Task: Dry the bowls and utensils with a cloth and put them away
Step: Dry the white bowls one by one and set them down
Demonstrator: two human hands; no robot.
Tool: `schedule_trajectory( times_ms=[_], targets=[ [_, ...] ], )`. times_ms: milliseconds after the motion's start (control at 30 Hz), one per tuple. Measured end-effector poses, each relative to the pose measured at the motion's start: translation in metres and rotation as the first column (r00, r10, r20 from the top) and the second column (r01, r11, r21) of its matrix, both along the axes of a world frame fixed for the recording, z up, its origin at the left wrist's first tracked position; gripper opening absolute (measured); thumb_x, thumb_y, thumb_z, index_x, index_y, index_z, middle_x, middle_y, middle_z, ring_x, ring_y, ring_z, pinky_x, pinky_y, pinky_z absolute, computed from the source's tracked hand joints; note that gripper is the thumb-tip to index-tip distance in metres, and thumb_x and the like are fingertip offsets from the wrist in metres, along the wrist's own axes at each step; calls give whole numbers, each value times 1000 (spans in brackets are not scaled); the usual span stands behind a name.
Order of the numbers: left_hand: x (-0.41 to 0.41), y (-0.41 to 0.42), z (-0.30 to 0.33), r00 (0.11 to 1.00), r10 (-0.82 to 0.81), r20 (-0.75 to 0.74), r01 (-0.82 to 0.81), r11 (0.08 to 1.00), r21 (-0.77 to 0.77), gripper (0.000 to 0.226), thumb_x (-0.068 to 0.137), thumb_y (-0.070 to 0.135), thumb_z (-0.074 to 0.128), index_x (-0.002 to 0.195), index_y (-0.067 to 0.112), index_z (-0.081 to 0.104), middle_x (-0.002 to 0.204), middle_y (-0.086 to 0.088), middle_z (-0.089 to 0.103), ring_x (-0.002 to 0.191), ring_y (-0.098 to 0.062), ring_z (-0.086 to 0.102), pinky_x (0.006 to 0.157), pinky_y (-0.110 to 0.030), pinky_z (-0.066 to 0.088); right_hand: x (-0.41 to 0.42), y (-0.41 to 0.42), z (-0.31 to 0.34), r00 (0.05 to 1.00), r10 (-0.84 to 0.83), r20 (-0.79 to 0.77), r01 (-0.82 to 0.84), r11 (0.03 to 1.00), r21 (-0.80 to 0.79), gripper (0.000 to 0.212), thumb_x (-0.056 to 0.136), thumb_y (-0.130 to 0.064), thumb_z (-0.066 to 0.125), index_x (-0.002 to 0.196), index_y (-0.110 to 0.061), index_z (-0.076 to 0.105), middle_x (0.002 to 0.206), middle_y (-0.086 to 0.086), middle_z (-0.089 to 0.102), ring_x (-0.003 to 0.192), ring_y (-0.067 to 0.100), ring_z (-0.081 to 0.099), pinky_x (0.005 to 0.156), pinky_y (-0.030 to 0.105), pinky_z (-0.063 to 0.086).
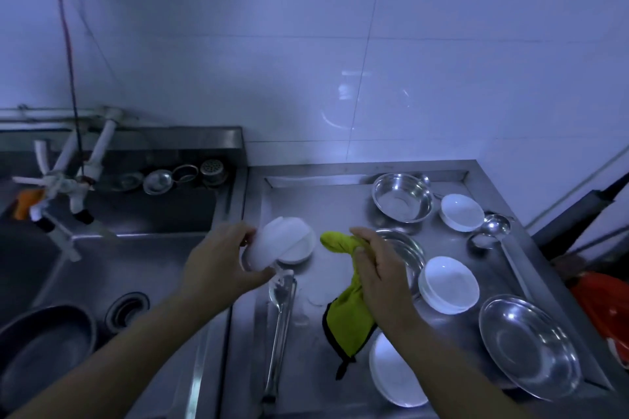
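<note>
So the left hand (221, 258) is holding a white bowl (272, 245) tipped on its side over the steel drainboard (326, 201), fingers curled around its rim and base. It's pretty blurred, so I can't tell whether there's a second white bowl sitting right under it or it's just the one. The right hand (377, 265) is gripping a yellow-green cloth (343, 303), bunched up in the fist, with one end poking out toward 10 o'clock at the bowl and the rest hanging down toward 6 o'clock; it has a dark edge and a little loop at the bottom. Cloth and bowl are near each other but not touching.

Around the drainboard: a long steel spoon (280, 316) is lying at 6 o'clock from the held bowl, its bowl end just below the left thumb. At 3 o'clock from the right hand a stack of white bowls (449, 282) is sitting, with a steel dish (405, 245) partly hidden behind the hand. A deep steel bowl (401, 197) is sitting at about 1 o'clock, another small white bowl (463, 211) just beside it, and a ladle (497, 224) past that. A shallow steel plate (531, 343) is at 4 o'clock, and a white plate (391, 374) is peeking out under the right forearm.

Over at 9 o'clock the sink (112, 269) is holding a dark pan (44, 343) near the drain, with white pipe taps (68, 180) above.
</note>
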State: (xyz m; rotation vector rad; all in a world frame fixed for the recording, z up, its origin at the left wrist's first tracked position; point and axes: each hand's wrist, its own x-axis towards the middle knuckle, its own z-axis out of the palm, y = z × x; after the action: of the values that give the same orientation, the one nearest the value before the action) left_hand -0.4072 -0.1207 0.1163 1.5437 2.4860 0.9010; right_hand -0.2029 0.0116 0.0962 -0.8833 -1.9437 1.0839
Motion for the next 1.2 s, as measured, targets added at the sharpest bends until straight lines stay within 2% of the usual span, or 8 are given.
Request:
schedule_trajectory(
  times_ms=[133, 300, 500, 633, 867, 1000, 1100, 1200],
  targets=[
    [1, -19, 37, 1000, 4, 10, -4, 997, 75, 51, 51, 45, 80, 90, 34, 50, 85, 20, 47, 77, -3, 48, 62, -19, 38, -13, -18, 20, 992, 35, -124, -20, 993, 117, 17, 91, -24, 48, 104, -35, 52, 103, -1, 60, 93, 18, 57, 81, 32, 46],
    [5, -27, 76, 960, -10, 280, -74, 955, 288, 41, 62, 24, 82, 88, 37, 52, 86, 15, 63, 77, 2, 62, 62, -16, 50, -36, -31, 59, 941, 174, -291, 8, 847, 532, 17, 93, -18, 51, 109, -11, 53, 114, 6, 50, 108, 11, 50, 94, 21, 40],
    [9, -25, 111, 919, -19, 394, -163, 891, 424, 16, 73, 37, 54, 88, 31, 51, 78, 9, 59, 67, -1, 58, 50, -16, 44, -78, -37, 93, 985, 166, 39, -110, 446, 888, 35, 99, -29, 43, 119, -6, 61, 122, 13, 60, 109, 28, 58, 95, 38, 43],
    [6, -21, 119, 892, 51, 449, -269, 858, 438, 16, 75, 42, 42, 86, 31, 47, 80, 5, 55, 70, -9, 52, 55, -28, 40, -78, -50, 88, 971, 148, 186, -232, 407, 883, 44, 92, -36, 50, 120, -4, 63, 123, 13, 63, 115, 26, 58, 106, 38, 36],
    [13, -5, 127, 824, -19, 566, -311, 820, 480, 6, 93, 36, 48, 87, 34, 50, 86, 6, 58, 80, -13, 57, 66, -31, 47, -102, -76, 87, 990, 135, -28, -36, 454, 890, 38, 84, -8, 65, 121, -2, 62, 123, 15, 63, 116, 24, 59, 99, 36, 44],
    [2, -6, 138, 901, -71, 428, -131, 896, 423, 16, 85, 43, 42, 93, 39, 55, 92, 12, 61, 85, -2, 57, 75, -25, 47, -94, -44, 83, 984, 174, 41, -78, 209, 975, 30, 91, -15, 64, 120, -10, 64, 120, 11, 66, 112, 22, 62, 88, 36, 50],
    [-15, -4, 151, 976, -72, 207, 46, 991, 125, 31, 89, 41, 45, 102, 17, 60, 93, -2, 62, 85, -17, 58, 78, -38, 47, -80, -4, 91, 950, 235, 203, -197, -49, 979, 18, 87, -14, 69, 104, -12, 73, 110, 9, 70, 100, 23, 66, 85, 36, 51],
    [-20, 1, 163, 897, -125, 425, 76, 988, 131, 39, 74, 42, 54, 97, 13, 65, 88, -8, 65, 81, -25, 61, 73, -41, 50, -78, 11, 102, 938, 259, 229, -212, -91, 973, 10, 86, -10, 70, 94, -9, 75, 97, 11, 71, 83, 24, 66, 76, 36, 50]
  ],
)
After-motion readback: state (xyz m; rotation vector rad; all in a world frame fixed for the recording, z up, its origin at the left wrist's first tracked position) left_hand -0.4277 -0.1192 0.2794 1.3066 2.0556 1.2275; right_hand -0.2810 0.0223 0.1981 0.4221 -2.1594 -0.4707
